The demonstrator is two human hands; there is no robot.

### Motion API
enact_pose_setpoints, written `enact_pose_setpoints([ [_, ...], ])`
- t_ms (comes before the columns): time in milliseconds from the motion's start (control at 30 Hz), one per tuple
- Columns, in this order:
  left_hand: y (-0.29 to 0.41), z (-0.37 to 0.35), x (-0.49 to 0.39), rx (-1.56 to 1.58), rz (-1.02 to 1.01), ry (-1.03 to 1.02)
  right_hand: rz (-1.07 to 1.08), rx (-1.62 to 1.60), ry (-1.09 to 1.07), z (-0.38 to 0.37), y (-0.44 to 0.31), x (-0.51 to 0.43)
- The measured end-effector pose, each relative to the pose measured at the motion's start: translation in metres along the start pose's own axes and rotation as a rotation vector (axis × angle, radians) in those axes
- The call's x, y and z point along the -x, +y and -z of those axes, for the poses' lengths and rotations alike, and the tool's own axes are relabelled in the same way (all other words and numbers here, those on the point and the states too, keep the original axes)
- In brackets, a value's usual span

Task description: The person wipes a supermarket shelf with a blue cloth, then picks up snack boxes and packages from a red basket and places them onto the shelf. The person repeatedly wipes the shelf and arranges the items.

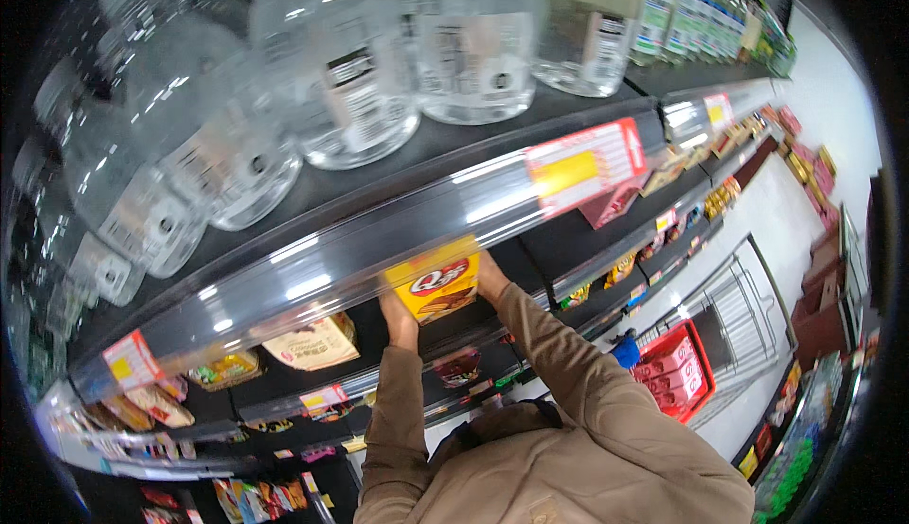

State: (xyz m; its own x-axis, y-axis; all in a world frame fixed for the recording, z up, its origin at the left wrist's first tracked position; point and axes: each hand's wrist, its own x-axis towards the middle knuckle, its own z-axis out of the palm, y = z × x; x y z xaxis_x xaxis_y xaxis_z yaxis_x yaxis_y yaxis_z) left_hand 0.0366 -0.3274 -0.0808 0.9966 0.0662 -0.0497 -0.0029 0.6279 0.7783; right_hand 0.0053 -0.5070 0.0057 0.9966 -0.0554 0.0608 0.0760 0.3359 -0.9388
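Observation:
A yellow cardboard snack box (449, 302) with red and white lettering and a picture of a layered snack is held between my two hands. My left hand (400, 323) grips its left side, fingers partly hidden behind the box. On the opposite side my right hand (492, 277) presses against the edge, its fingertips also out of sight. The box is over a black shelf (380, 321), under the clear-fronted edge of the shelf above. Whether its base touches the shelf I cannot tell. A cream-coloured snack package (316, 343) stands to the left of my left hand.
Large clear bottles (476, 48) line the upper shelf, above a price-tag rail (398, 219). A pink box (612, 204) sits further right. In the aisle, a metal cart (738, 311) stands by a red basket (699, 353) of pink boxes. Lower shelves hold packaged snacks (263, 499).

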Motion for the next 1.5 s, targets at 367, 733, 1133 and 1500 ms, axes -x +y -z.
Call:
enact_pose_setpoints([
  [367,0.031,-0.006,0.015,-0.053,0.012,0.040,-0.056,-0.148,-0.053,-0.012,-0.038,0.007],
  [733,0.081,-0.027,0.103,-0.512,-0.309,-0.202,0.258,0.048,0.048,0.067,-0.046,0.094],
  [1133,0.051,-0.042,0.240,-1.291,-0.304,-0.117,-0.035,0.015,0.891,0.256,0.001,0.343],
  [1500,-0.014,-0.132,0.253,-1.201,0.065,-0.609,-0.458,0.036,1.424,0.378,0.099,0.494],
])
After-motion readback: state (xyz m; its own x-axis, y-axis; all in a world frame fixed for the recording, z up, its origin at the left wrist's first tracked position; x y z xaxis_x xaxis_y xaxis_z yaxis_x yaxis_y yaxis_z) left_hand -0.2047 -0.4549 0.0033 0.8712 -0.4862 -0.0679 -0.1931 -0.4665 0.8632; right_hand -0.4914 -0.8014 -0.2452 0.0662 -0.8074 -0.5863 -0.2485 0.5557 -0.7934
